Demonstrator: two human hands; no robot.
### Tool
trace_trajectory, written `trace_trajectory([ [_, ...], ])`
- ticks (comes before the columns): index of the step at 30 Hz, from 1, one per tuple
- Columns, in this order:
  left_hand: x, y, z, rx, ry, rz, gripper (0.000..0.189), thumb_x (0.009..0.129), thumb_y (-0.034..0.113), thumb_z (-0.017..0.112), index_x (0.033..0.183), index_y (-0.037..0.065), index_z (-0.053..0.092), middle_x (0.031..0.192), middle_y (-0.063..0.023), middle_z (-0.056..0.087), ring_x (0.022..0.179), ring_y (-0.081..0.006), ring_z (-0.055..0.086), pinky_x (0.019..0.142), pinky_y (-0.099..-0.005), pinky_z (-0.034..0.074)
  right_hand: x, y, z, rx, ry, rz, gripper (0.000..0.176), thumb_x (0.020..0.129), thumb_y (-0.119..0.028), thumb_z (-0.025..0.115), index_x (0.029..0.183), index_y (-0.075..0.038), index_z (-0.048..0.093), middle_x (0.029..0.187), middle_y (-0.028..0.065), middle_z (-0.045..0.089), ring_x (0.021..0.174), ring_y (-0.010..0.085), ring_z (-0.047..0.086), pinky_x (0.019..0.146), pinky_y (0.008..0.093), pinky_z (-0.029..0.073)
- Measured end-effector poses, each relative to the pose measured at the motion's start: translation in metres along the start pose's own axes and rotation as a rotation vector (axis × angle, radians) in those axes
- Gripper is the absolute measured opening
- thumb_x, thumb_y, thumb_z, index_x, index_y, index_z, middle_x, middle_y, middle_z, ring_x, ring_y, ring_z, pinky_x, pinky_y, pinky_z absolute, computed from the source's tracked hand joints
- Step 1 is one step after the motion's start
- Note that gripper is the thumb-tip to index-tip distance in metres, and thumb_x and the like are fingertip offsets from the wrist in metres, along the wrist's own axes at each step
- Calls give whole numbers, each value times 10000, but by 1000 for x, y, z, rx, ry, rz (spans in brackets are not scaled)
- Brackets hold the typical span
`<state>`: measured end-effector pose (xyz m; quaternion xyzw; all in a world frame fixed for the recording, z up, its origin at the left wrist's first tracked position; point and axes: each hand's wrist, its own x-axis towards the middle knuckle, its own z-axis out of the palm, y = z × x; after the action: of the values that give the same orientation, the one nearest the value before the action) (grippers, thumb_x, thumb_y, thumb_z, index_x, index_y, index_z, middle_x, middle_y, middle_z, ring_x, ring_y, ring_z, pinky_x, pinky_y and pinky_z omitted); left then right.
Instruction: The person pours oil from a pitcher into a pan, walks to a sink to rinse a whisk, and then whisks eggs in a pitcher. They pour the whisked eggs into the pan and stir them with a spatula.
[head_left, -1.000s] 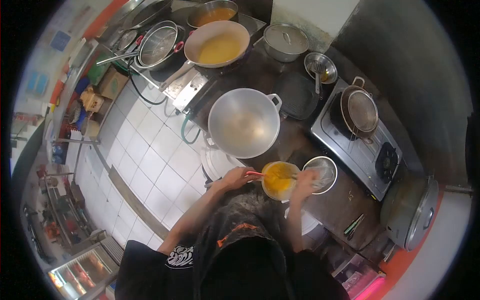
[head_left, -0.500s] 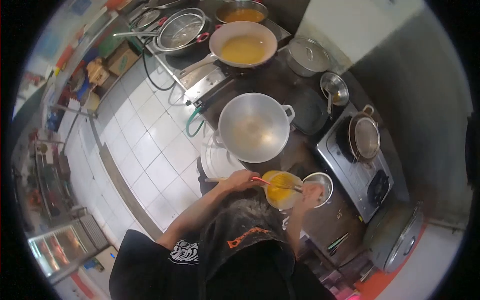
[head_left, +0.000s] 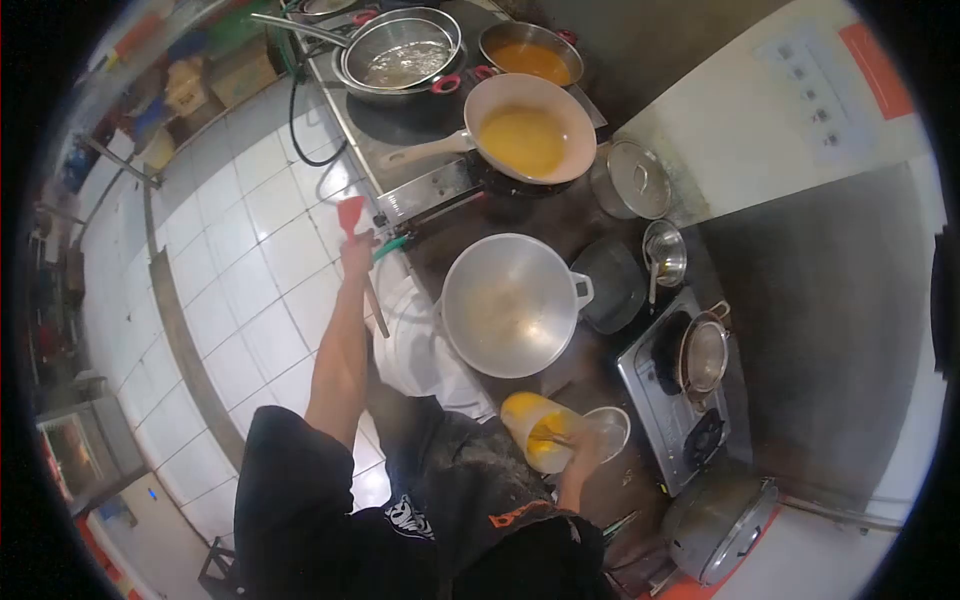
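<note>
My left hand is raised at the left over the tiled floor, closed around a spatula. The spatula's red head points up and its pale handle sticks out below. My right hand is low on the counter, closed on a whisk and slightly blurred. The whisk dips into a translucent container of yellow mixture. A metal bowl stands just right of the container, partly behind my right hand.
A large metal wok sits mid-counter. Beyond it, a pan of yellow liquid is on the stove, beside a strainer over a pot and a pan of orange sauce. A gas burner stands at the right.
My left hand, with the spatula, has moved from beside the yellow container up and left over the floor. My right hand stays at the container; the camera view has shifted.
</note>
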<state>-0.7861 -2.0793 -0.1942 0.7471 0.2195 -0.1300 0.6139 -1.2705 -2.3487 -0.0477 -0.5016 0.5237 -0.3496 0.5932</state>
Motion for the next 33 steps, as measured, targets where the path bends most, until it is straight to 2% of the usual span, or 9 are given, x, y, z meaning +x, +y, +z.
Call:
trace_trajectory([
  [9, 103, -57, 47, -3, 36, -89, 325, 839, 306, 681, 992, 20, 712, 687, -75, 627, 541, -173, 559, 464, -345, 429, -5, -16, -4, -292, -138, -28, 206, 931, -124, 550, 766, -2, 565, 721, 110, 635, 717, 197, 619, 742, 344, 497],
  [10, 105, -57, 46, 68, 77, -102, 368, 812, 292, 674, 912, -61, 683, 801, -199, 681, 767, -267, 664, 702, -410, 494, -10, -22, 3, -296, -120, -12, 213, 931, -129, 552, 764, 1, 570, 720, 110, 637, 722, 199, 621, 749, 342, 496],
  [13, 116, -74, 42, 10, 12, 20, 281, 834, 269, 696, 957, 17, 712, 653, -44, 591, 527, -153, 538, 440, -343, 401, -11, -24, 8, -297, -131, -38, 213, 931, -136, 556, 772, 5, 573, 721, 115, 644, 738, 197, 626, 751, 338, 491],
  [17, 125, -83, 36, 152, -6, 219, 311, 833, 252, 699, 1007, -6, 689, 714, -72, 653, 627, -179, 611, 557, -341, 472, -5, -26, 10, -373, -191, -43, 242, 939, -152, 558, 744, -9, 549, 713, 105, 629, 721, 192, 614, 746, 334, 484],
  [22, 44, -11, 17, 304, 256, 102, 394, 833, 271, 712, 1092, -20, 652, 872, -134, 699, 869, -217, 659, 781, -332, 491, -2, -23, 14, -370, -199, -103, 295, 955, -161, 550, 688, -45, 507, 687, 82, 592, 699, 183, 596, 721, 333, 480],
  [26, -74, 36, -13, -111, 399, 596, 321, 925, 293, 610, 1042, 0, 664, 871, -121, 682, 851, -202, 635, 793, -318, 473, 0, -33, 14, -237, -26, -110, 312, 962, -142, 536, 668, -54, 480, 607, 45, 513, 605, 145, 544, 727, 363, 507],
  [30, -211, 52, -31, 109, -222, 588, 167, 894, 152, 609, 940, 14, 691, 877, -98, 698, 804, -147, 629, 736, -312, 487, 1, -45, 19, -23, 64, -174, 315, 955, -119, 541, 660, -53, 454, 555, 12, 449, 513, 111, 466, 742, 383, 530],
  [32, -275, 72, -20, 301, -638, 281, 214, 826, 120, 633, 1017, 40, 686, 910, -111, 713, 874, -215, 676, 785, -329, 503, 7, -24, 6, -8, -23, -327, 306, 953, -94, 526, 658, -61, 449, 550, 1, 438, 483, 94, 434, 661, 348, 540],
  [33, -285, 26, -1, 255, -760, 454, 249, 795, 114, 631, 1029, 48, 682, 956, -128, 704, 908, -272, 674, 802, -359, 508, 6, -17, 5, -66, 14, -213, 295, 952, -92, 525, 667, -63, 454, 556, 5, 445, 483, 89, 434, 629, 337, 535],
])
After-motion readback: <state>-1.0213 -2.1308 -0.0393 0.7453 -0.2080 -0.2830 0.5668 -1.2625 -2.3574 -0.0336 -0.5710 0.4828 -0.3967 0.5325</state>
